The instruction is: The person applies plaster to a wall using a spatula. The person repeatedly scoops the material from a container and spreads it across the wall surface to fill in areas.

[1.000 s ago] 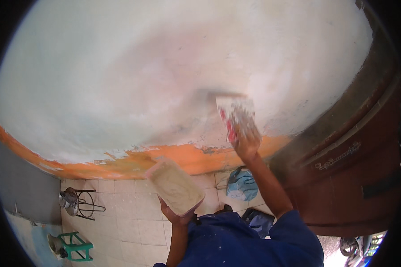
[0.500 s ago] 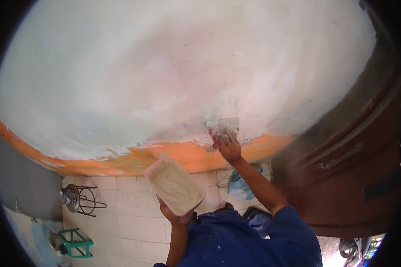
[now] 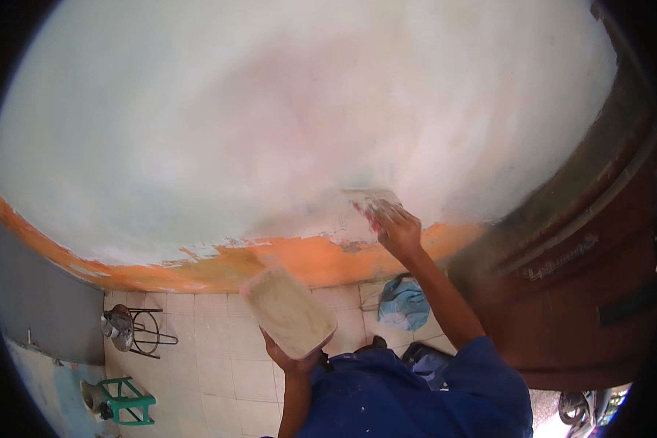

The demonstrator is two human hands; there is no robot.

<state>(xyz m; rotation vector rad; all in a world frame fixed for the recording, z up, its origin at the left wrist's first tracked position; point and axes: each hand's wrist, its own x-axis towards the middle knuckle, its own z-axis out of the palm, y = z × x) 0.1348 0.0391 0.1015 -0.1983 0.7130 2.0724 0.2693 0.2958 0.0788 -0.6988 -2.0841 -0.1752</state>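
A wide, putty-smeared scraper [image 3: 369,204] with some red on it is pressed against the white, patchily coated wall [image 3: 292,124], just above its ragged orange band [image 3: 314,259]. My right hand [image 3: 400,232] grips it, fingers closed, the arm stretched up from a blue sleeve. My left hand [image 3: 290,352] holds a pale pink-rimmed rectangular tub [image 3: 288,314] of beige putty from underneath, below the orange band and in front of my body.
A metal-framed stool [image 3: 146,328] with a pot on it and a green stool [image 3: 128,405] stand on the tiled floor [image 3: 197,365] at left. A blue bag [image 3: 401,306] lies at the wall's foot. Brown panel [image 3: 562,306] fills the right; part of a motorbike [image 3: 577,409] shows at lower right.
My right hand with the scraper has moved down the wall since a second ago, and lately shifted right, its angle changed. The tub in my left hand has stayed nearly in place.
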